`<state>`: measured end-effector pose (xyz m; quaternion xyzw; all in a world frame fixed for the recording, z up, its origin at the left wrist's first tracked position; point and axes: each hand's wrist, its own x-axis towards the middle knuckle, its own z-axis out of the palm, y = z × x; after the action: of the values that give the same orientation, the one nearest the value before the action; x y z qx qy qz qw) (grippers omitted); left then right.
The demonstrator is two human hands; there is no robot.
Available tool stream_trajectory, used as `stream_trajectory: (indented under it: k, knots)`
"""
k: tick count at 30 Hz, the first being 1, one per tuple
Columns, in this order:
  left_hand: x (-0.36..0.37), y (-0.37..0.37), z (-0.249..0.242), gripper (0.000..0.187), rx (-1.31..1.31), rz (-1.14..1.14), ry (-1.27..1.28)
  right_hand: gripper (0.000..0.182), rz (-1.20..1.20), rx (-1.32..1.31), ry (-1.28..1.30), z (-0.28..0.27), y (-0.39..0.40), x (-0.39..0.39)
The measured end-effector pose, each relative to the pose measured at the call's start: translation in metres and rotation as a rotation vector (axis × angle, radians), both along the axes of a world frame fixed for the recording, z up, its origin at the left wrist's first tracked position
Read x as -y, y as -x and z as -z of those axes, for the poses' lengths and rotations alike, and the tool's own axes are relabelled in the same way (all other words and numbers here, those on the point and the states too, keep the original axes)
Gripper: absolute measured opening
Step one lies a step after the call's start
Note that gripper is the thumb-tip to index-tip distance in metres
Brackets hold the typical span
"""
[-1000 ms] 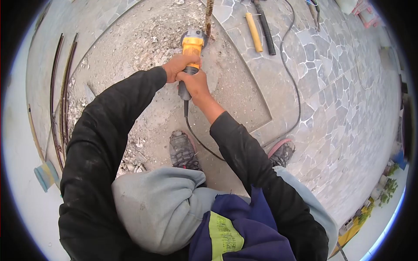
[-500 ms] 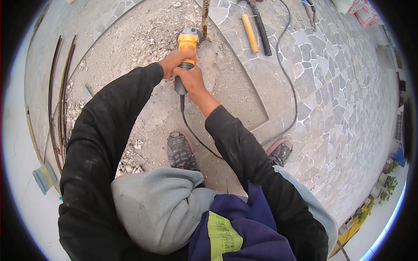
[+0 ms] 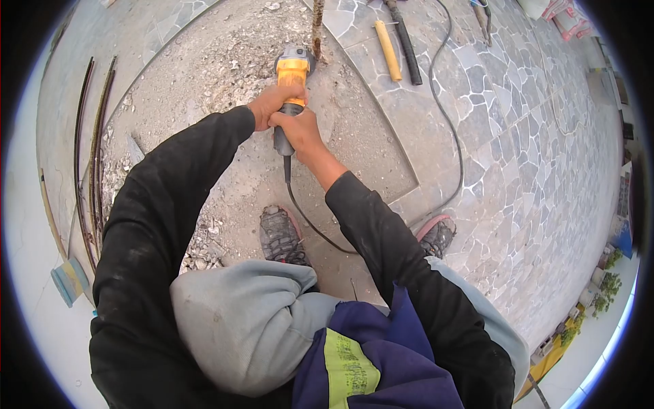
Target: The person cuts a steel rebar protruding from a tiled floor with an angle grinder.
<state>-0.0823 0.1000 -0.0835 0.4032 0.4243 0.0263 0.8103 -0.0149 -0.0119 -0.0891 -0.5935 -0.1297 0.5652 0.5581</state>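
A yellow and black angle grinder [image 3: 292, 73] points away from me over the bare, rubble-strewn ground. My left hand [image 3: 273, 103] is wrapped around its yellow body, and my right hand [image 3: 300, 132] grips the black rear part just behind. The grinder's head lies close beside a rusty upright metal bar [image 3: 317, 28]; whether the disc touches it is hidden. From the tool's rear a black cord [image 3: 304, 217] runs down and passes under my right sleeve.
A yellow-handled tool [image 3: 388, 51] and a black-handled tool [image 3: 405, 45] lie on the stone paving [image 3: 501, 129] to the right. Long thin metal rods [image 3: 81, 146] rest at left. A broom-like tool [image 3: 69, 281] lies at lower left. Loose rubble [image 3: 202, 247] is near my shoe.
The grinder and both hands have shifted very slightly down in view, with the grip unchanged. The cord's lower curve has moved a little.
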Motion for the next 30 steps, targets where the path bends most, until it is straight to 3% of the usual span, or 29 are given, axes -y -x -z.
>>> stream_trajectory:
  k: [3, 5, 6, 8, 26, 30]
  knots:
    - [0.004, -0.001, 0.001, 0.031, -0.009, -0.026, 0.032, 0.025, 0.007, 0.042, 0.016, -0.002, -0.002, 0.004]
    - [0.004, -0.002, 0.003, 0.031, -0.018, -0.043, 0.042, 0.042, -0.044, 0.019, 0.033, -0.003, -0.007, 0.005]
    - [0.003, -0.002, 0.004, 0.031, -0.010, -0.029, 0.036, 0.042, -0.043, 0.018, 0.033, -0.006, -0.007, 0.005]
    - [0.000, -0.003, 0.005, 0.031, -0.002, -0.016, 0.030, 0.026, -0.028, 0.058, 0.008, -0.010, -0.009, 0.003]
    - [-0.013, -0.005, 0.013, 0.031, 0.009, -0.018, 0.032, 0.025, -0.058, -0.091, -0.016, -0.010, -0.015, -0.004]
    - [0.000, -0.007, 0.006, 0.030, -0.028, -0.049, 0.017, 0.024, -0.025, -0.001, -0.034, -0.002, -0.014, 0.003]
